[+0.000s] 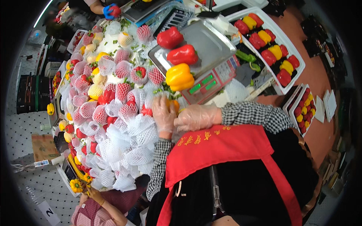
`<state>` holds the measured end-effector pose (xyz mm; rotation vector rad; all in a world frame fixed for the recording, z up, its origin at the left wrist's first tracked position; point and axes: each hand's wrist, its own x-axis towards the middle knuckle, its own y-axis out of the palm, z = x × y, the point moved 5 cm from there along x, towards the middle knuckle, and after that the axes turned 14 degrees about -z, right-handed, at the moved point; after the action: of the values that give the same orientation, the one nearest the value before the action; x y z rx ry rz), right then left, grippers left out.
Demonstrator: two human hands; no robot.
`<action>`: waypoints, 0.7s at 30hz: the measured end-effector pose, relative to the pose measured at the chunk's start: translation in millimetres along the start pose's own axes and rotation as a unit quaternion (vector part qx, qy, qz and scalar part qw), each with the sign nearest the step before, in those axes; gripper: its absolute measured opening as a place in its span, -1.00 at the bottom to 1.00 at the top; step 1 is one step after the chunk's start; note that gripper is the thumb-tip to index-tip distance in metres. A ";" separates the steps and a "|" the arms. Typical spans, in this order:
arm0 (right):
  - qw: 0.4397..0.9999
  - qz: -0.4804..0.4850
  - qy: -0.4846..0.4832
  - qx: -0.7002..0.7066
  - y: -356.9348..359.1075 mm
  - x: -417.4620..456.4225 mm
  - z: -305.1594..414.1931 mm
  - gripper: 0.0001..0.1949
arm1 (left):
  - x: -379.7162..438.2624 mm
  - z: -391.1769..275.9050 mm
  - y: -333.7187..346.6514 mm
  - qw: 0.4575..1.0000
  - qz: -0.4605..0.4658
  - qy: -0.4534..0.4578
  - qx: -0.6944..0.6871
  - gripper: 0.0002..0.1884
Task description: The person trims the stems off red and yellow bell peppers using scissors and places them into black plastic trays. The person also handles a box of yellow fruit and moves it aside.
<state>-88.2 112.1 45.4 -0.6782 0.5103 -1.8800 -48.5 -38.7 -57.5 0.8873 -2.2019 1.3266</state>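
My left hand (164,113), in a clear plastic glove, is closed around a yellow-orange bell pepper (173,105) in front of my chest. My right hand (196,116), gloved the same way, is curled up close beside that pepper. Whether its fingers hold anything is hidden. Just beyond my hands is a digital scale (209,79) with lit green displays. On its metal pan (210,39) lie two red bell peppers (182,54), and a yellow bell pepper (180,76) rests at the pan's near corner.
To the left spreads a heap of bell peppers in foam nets (90,108), with loose white foam nets (127,147) nearer me. A white foam tray (301,60) of red and yellow peppers stands right. Green peppers (246,56) lie beside the scale. A co-worker's blue-gloved hand (109,12) holds a red pepper.
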 end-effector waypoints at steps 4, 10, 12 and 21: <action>0.983 -0.115 -0.107 -0.098 -75.3 7.7 10.4 -0.90 | -2.4 -18.1 1.2 0.998 -0.006 0.035 0.048 -0.52; 0.954 -0.279 0.111 -0.023 -196.0 45.1 -75.8 -0.81 | 7.4 -28.1 -0.2 0.996 -0.050 -0.009 0.068 -0.62; 0.934 -0.318 0.157 -0.036 -228.1 65.7 -129.7 -0.77 | 9.4 -27.9 1.9 0.996 -0.060 -0.005 0.064 -0.63; 0.959 -0.170 0.153 -0.168 -226.3 204.5 -282.4 -0.83 | 13.0 -26.4 -1.4 0.994 -0.058 -0.027 0.084 -0.65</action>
<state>-493.2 21.7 19.7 -0.7319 0.9817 -2.2642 -55.9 -19.7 -36.2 1.1069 -2.0669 1.4630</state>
